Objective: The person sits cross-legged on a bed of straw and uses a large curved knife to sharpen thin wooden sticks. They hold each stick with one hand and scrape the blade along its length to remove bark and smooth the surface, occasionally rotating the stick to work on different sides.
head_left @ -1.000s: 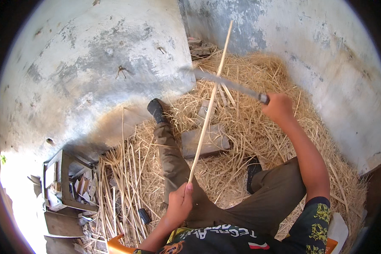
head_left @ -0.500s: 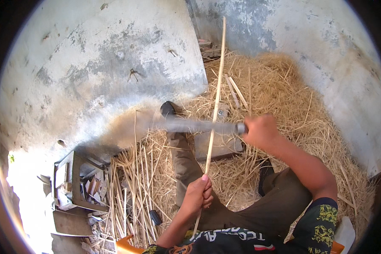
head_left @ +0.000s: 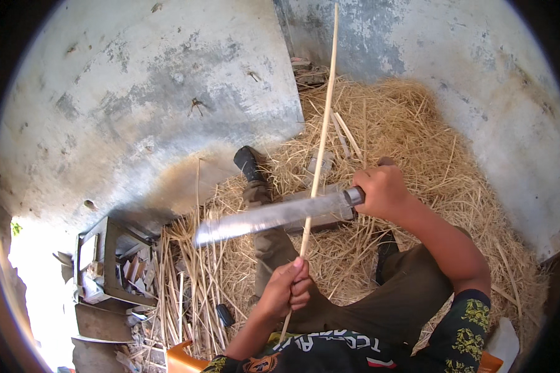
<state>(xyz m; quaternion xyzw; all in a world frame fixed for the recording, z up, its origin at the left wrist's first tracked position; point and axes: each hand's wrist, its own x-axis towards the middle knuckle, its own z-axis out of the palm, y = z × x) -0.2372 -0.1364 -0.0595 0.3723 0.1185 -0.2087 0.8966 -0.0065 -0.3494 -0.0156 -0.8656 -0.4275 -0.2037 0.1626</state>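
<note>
A long pale strip of split bamboo [head_left: 325,133] stands slanting away from me, its far end up by the wall. My left hand [head_left: 285,287] is closed around its lower part, thumb along the strip. In my right hand [head_left: 382,189] is the handle of a machete [head_left: 274,217]. Its broad grey blade points left and lies across the strip a little above my left hand. Whether the edge touches the strip, I cannot tell.
Straw-like shavings [head_left: 410,124] cover the floor. A flat block [head_left: 330,217] lies between my legs. Several thin strips [head_left: 193,280] are heaped at left, near a wooden frame box [head_left: 115,264] of scraps. Walls [head_left: 168,81] stand close at left and right.
The machete has come nearer to me along the strip, and its blade, blurred before, now shows more clearly. The strip's far end has risen slightly in view.
</note>
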